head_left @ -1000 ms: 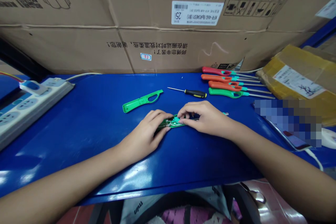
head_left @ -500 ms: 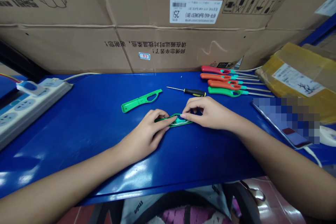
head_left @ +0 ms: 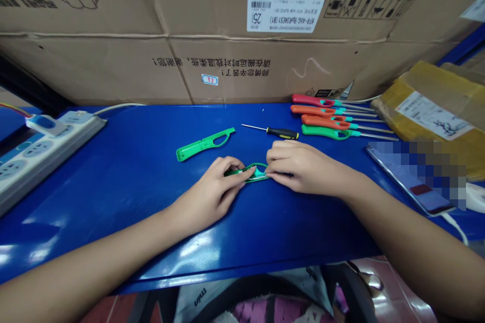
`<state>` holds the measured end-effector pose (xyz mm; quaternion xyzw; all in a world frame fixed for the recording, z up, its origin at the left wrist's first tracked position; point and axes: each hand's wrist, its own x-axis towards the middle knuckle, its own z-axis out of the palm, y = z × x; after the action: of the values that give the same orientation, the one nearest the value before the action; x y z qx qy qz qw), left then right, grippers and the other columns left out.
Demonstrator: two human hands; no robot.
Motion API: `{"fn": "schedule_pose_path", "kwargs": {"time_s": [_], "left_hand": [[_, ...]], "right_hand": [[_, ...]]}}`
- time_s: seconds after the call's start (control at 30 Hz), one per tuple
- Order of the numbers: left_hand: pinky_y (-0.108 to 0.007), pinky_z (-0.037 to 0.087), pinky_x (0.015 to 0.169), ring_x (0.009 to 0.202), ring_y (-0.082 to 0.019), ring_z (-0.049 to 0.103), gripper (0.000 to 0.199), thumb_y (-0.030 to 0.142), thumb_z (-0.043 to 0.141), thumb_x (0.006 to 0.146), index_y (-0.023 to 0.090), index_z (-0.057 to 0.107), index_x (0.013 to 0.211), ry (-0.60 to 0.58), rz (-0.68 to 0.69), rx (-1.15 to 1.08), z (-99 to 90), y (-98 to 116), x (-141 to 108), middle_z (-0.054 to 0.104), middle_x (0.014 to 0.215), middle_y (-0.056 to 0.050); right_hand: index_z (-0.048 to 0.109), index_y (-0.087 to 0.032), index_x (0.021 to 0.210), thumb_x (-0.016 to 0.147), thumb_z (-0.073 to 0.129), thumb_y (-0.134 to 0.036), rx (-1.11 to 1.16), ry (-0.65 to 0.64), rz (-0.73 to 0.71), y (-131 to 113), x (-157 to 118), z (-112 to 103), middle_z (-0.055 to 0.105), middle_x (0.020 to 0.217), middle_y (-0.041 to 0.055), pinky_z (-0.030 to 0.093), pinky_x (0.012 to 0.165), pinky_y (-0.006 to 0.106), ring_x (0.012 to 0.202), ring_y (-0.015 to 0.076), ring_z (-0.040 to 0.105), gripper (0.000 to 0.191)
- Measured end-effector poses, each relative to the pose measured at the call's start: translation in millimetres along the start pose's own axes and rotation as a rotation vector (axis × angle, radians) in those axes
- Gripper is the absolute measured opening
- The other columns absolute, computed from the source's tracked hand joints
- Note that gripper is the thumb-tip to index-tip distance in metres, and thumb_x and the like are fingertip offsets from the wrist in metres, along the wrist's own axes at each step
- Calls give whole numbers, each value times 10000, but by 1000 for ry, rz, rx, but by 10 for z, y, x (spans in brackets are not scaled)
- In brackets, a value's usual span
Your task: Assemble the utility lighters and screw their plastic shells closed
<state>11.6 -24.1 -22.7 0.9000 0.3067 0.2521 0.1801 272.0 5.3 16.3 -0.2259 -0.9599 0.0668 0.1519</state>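
Note:
A green lighter half-shell [head_left: 258, 178], with a teal trigger piece and a thin pale wire inside, lies on the blue table between my hands. My left hand [head_left: 222, 184] is closed around its left end, index finger pressing near the trigger piece. At the right end, my right hand [head_left: 293, 166] pinches the shell with thumb and fingertips; that end is hidden by the fingers. The other green half-shell [head_left: 202, 145], open side up, lies apart behind my left hand. A black-and-yellow screwdriver [head_left: 282, 133] rests behind my right hand.
Several long-nosed lighters [head_left: 326, 120] in red, orange and green lie at the back right. A phone [head_left: 411, 181] with a cable sits at the right, before a yellow-taped parcel [head_left: 428, 106]. On the left is a power strip [head_left: 49, 141]. A cardboard box [head_left: 212, 50] walls the back.
My right hand has rolled over and its fingers have curled closer together at the shell's right end. My left hand keeps its hold.

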Motion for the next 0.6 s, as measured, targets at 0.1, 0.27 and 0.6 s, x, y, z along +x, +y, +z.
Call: {"fn": "schedule_pose_path", "kwargs": {"time_s": [0.1,0.27,0.6], "left_hand": [[-411,510,952,1073,-230,541,413,130,467,1039,235,602,1415,-8,2,1,-3,-4,0,568,1200,-116],[-412,512,974,1101,-234,560,395,141,462,1037,205,604,1400,-6,-18,5,-23,18,1,588,1212,-123],[-399,546,903,997,-249,687,311,383,589,1001,167,690,1201,13,-219,3,-88,30,63,714,1076,-84]], "right_hand": [[728,-129,806,972,566,-114,-3,8,-19,-1,3,5,634,794,61,421,721,312,793,188,521,233],[726,-135,810,980,560,-120,-2,-15,2,-2,10,26,635,803,53,413,715,304,783,182,516,238],[729,-148,906,1033,486,-188,-120,10,-78,-90,46,126,666,890,72,416,753,338,810,197,521,278]]}}
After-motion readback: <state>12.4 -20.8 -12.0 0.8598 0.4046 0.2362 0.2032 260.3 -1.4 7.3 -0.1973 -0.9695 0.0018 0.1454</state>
